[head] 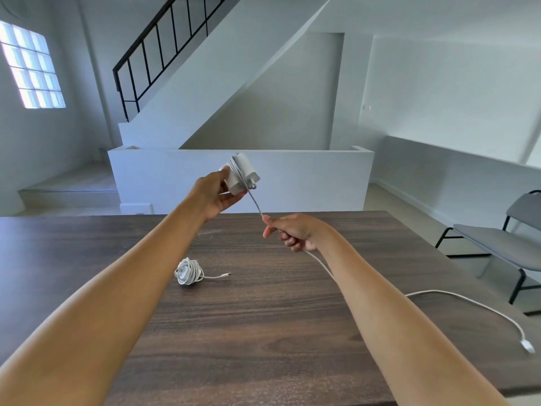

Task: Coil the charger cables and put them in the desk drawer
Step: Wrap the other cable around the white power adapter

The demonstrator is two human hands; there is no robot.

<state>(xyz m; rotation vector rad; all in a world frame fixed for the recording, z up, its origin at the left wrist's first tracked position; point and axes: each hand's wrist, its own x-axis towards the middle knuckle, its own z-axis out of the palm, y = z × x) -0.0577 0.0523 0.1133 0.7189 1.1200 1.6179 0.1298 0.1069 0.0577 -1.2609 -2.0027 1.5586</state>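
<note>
Dark wood table (263,332) fills the lower view, and above its far edge the left hand (215,194) holds a white charger (241,175) aloft, fingers closed on its block, with several turns of cable (468,300) wound round it. From the block the cable runs taut down to the right hand (294,231), fingers pinched on it, then trails toward the table's right edge, where its plug (527,345) lies. A second, coiled charger (188,271) rests mid-table; a grey chair (497,244) stands beyond the right edge.
</note>
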